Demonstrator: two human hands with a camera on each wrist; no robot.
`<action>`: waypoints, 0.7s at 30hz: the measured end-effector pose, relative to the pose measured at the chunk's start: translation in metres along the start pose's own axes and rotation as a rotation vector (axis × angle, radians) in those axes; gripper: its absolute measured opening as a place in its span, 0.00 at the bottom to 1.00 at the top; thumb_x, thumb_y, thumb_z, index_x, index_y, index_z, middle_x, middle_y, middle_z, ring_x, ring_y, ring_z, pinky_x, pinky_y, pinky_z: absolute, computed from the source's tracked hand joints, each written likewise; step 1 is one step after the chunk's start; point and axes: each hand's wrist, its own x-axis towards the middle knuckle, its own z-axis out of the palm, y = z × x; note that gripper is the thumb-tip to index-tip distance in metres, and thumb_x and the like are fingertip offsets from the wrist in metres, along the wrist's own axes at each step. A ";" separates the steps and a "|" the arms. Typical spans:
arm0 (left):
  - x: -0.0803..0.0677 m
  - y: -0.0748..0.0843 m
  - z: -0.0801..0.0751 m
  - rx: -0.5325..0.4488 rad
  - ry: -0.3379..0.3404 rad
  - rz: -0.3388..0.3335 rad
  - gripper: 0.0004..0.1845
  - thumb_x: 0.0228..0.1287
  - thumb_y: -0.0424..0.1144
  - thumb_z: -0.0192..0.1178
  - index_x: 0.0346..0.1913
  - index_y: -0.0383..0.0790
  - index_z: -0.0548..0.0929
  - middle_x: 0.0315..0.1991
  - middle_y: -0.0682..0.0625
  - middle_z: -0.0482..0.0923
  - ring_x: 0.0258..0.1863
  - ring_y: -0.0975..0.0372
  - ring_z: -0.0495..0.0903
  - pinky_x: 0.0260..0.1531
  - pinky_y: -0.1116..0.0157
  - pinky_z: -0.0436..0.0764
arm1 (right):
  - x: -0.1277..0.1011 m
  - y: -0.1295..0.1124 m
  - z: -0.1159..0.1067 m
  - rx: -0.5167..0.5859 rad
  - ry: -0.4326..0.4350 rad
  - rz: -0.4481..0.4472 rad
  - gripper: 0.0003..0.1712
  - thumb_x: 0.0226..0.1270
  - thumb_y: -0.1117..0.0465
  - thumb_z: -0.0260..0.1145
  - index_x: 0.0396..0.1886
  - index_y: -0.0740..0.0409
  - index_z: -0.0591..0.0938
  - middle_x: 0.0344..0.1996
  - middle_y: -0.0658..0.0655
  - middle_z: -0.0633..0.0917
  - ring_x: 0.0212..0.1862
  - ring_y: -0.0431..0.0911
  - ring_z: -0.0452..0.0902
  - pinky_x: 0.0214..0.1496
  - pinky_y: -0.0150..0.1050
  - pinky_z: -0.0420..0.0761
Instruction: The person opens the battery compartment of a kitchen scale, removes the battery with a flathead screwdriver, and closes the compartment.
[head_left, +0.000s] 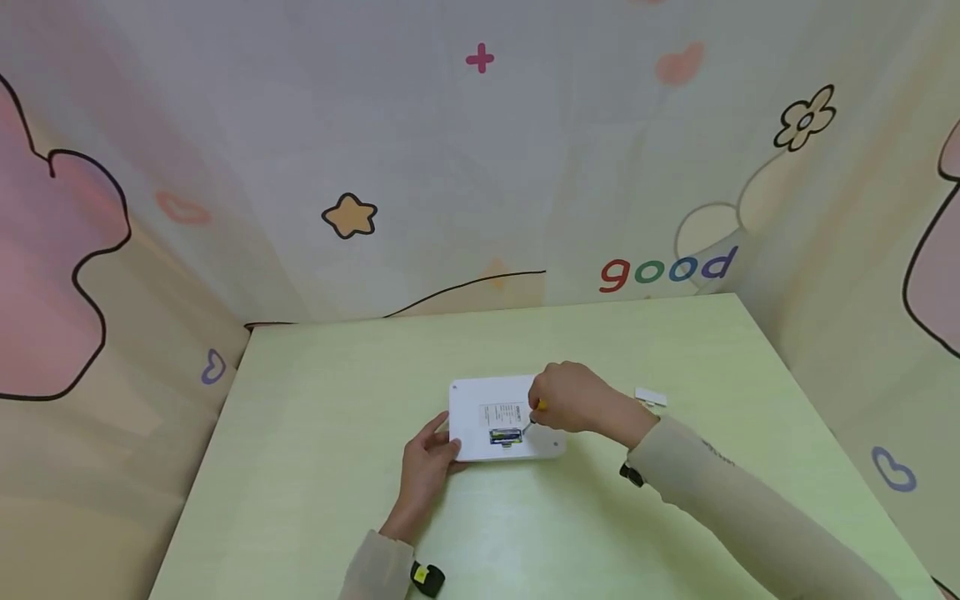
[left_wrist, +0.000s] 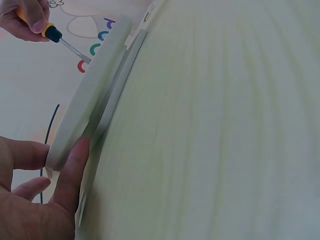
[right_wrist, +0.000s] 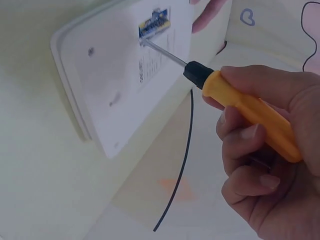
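Note:
A flat white battery-powered device [head_left: 468, 404] lies with its labelled underside up on the table. Its left front corner is gripped by my left hand [head_left: 427, 471], thumb and fingers on opposite faces in the left wrist view. My right hand [head_left: 573, 396] holds a screwdriver [right_wrist: 250, 110] with a yellow handle and black collar, fingers curled round the handle. The metal shaft points down to the end of the open battery compartment, where batteries [head_left: 506, 436] sit. In the right wrist view the tip appears to touch beside them.
To the right of the device, partly behind my right wrist, lies a small white cover piece [head_left: 651, 397] on the pale green table [head_left: 322, 400]. Printed cloth [head_left: 420, 167] hangs behind the table and along both sides.

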 end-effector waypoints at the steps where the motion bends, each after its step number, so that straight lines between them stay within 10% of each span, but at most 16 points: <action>1: 0.000 0.000 0.000 0.000 0.000 0.000 0.30 0.64 0.27 0.58 0.70 0.44 0.71 0.50 0.36 0.77 0.39 0.57 0.85 0.37 0.61 0.88 | -0.001 -0.001 0.002 0.010 0.007 0.002 0.08 0.62 0.54 0.69 0.35 0.51 0.90 0.35 0.49 0.90 0.31 0.41 0.77 0.39 0.38 0.81; 21: 0.002 -0.004 0.000 0.007 0.006 -0.007 0.30 0.65 0.28 0.58 0.70 0.46 0.71 0.49 0.38 0.76 0.40 0.57 0.84 0.38 0.61 0.88 | -0.004 -0.014 0.016 -0.059 0.128 -0.066 0.08 0.61 0.58 0.69 0.24 0.53 0.87 0.22 0.48 0.86 0.26 0.42 0.74 0.30 0.37 0.76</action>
